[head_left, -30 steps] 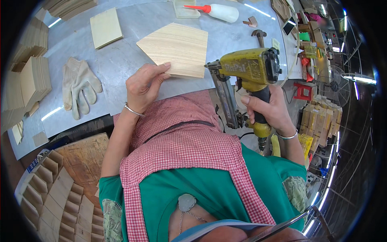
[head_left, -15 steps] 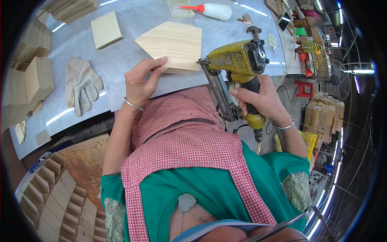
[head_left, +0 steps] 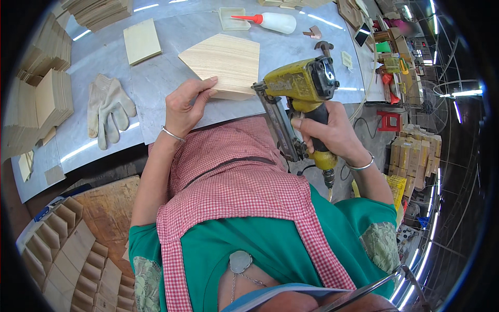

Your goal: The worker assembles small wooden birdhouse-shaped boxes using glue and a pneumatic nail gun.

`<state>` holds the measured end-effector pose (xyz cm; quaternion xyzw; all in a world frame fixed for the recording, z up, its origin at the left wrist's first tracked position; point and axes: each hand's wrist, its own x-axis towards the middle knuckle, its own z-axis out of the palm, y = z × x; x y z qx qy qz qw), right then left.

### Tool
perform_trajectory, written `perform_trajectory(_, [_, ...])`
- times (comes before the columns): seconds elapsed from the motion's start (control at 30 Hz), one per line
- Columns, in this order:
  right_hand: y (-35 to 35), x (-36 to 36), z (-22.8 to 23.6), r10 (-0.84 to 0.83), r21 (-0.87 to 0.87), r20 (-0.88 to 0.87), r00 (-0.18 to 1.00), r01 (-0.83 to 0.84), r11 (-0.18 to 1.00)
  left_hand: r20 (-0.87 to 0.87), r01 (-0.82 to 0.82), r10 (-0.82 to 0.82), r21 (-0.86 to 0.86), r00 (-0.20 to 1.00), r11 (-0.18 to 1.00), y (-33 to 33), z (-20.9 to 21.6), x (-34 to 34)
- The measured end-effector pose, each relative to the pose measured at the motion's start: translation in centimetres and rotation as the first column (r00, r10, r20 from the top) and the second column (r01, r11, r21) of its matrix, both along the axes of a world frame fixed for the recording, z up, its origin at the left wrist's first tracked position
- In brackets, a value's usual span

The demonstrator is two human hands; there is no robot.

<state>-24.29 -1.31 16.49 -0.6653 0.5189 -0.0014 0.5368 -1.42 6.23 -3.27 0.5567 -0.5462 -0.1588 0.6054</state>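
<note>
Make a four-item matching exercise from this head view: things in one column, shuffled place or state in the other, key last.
1. Nail gun
2. Five-sided wooden piece
3. Work glove
4. Squeeze bottle

A. White, with a red nozzle
B. Gripped in the right hand
C. On the table, left of the left hand
D. Held at its near edge by the left hand

Pairs: 1-B, 2-D, 3-C, 4-A

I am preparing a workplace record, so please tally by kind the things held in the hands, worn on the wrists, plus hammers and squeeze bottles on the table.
Nail gun, right hand: 1
Five-sided wooden piece, left hand: 1
Bracelets: 2 (left bracelet, right bracelet)
Hammer: 1
Squeeze bottle: 1
Total: 6
</note>
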Motion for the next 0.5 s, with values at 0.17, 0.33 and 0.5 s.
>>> perform_trajectory(0.17, [0.4, 0.9, 0.6, 0.063, 0.050, 0.001, 0.998, -0.063, 0.997, 0.063, -0.040, 0.048, -0.125, 0.997, 0.991, -0.4, -0.1, -0.1])
perform_trajectory(0.33, [0.4, 1.1, 0.3, 0.075, 0.041, -0.007, 0.997, -0.075, 0.996, 0.085, -0.021, 0.030, -0.107, 0.996, 0.994, -0.3, -0.2, 0.0])
perform_trajectory(0.5, [0.4, 1.3, 0.1, 0.069, 0.047, -0.008, 0.998, -0.069, 0.997, 0.095, -0.043, 0.059, -0.165, 0.994, 0.985, -0.6, -0.3, -0.1])
